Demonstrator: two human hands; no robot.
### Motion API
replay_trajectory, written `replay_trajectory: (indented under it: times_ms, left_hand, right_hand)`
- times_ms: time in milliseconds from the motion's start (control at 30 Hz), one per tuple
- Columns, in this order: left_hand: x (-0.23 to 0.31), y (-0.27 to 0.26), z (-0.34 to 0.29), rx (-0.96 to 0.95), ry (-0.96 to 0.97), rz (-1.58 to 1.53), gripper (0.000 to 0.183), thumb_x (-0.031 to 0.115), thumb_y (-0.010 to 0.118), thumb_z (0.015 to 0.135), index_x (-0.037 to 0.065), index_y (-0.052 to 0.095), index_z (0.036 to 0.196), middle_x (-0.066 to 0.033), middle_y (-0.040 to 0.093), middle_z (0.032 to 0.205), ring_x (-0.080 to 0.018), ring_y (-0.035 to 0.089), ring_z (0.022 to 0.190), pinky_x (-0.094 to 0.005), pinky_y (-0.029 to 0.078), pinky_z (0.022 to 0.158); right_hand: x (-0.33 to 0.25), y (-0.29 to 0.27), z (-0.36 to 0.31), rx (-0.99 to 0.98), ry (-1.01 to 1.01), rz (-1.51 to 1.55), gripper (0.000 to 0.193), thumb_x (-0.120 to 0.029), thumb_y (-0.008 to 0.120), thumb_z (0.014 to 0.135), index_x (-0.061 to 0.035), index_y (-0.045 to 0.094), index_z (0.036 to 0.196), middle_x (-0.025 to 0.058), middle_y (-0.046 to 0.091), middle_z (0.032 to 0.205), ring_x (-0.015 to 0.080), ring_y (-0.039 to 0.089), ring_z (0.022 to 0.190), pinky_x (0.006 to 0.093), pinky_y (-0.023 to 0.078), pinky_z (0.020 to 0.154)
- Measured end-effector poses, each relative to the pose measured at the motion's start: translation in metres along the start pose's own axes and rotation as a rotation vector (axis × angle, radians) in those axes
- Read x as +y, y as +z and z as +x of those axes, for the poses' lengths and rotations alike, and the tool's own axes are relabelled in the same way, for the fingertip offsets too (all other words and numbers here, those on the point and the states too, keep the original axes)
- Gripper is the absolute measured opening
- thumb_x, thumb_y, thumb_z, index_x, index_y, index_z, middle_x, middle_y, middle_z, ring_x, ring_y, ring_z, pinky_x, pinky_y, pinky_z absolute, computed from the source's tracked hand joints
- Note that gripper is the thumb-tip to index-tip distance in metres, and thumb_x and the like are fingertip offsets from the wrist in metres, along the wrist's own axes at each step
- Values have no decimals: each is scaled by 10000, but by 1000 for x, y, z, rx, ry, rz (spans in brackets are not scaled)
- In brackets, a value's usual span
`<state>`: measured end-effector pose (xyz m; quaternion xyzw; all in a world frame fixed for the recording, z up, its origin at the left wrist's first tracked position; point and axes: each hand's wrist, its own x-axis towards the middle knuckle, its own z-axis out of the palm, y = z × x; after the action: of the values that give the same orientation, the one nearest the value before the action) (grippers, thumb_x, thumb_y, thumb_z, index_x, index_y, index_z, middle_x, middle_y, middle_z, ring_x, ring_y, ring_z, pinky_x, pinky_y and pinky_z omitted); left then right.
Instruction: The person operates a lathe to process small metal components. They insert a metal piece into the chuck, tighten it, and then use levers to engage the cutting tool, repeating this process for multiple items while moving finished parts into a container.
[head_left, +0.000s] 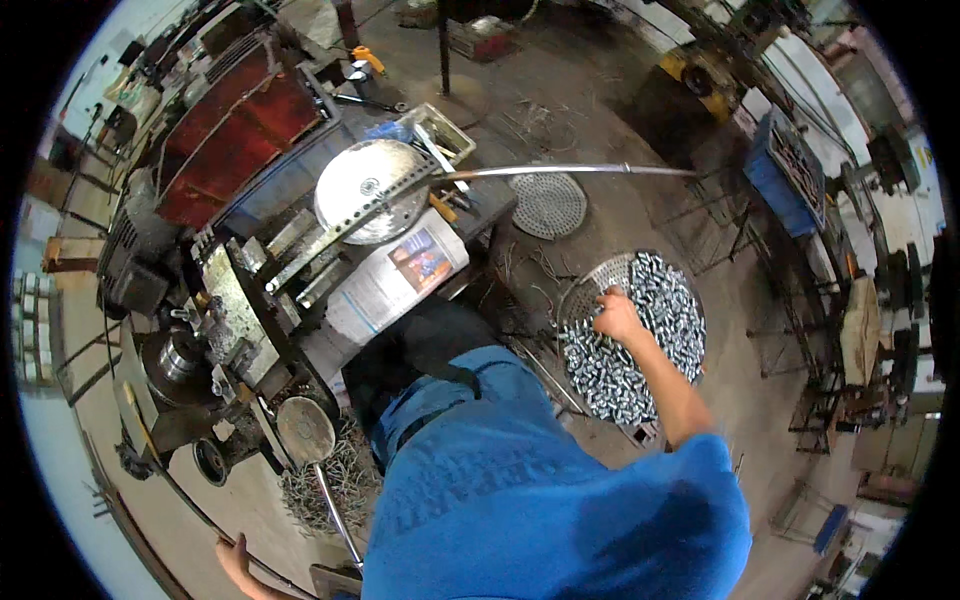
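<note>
My right hand [617, 316] is over a round perforated metal basket [592, 283] at the right, its fingers curled together. Whatever is in the fingers, if anything, is hidden. Small shiny cylindrical metal parts [640, 370] heap up in the basket, close under the hand. Far down at the lower left, my left hand [236, 562] has its thumb and a finger apart, beside a long dark rod [195, 510]. It seems to hold nothing, and its other fingers are hard to make out.
A machine bench with a round metal disc [372, 185] and a folded newspaper [400, 280] stands ahead. A long metal bar [570, 170] juts rightward from it. Metal shavings [325, 490] pile at the left. A perforated lid [548, 205] lies on the floor; a blue crate [785, 175] stands far right.
</note>
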<state>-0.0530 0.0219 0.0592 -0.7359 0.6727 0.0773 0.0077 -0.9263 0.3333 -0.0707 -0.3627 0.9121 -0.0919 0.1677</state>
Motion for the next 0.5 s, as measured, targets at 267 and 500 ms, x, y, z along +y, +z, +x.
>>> replay_trajectory:
  times_ms: [267,500]
  left_hand:
    - [373,-131,-26,89,350,-529,348,168,630,832,-18,586,1122,-128,664,957,-184,624,873,-305,480,786]
    - [511,-111,-19,-14,827,-492,287,332,622,811,51,657,857,-155,620,703,-323,613,651,-396,473,565]
  right_hand:
    - [-225,-96,30,37,-807,598,487,-94,589,549,28,610,1020,179,492,1158,305,554,963,332,443,844]
    - [-388,-114,30,-53,-1463,702,466,-98,592,573,53,594,1014,250,473,1156,375,554,941,400,475,822]
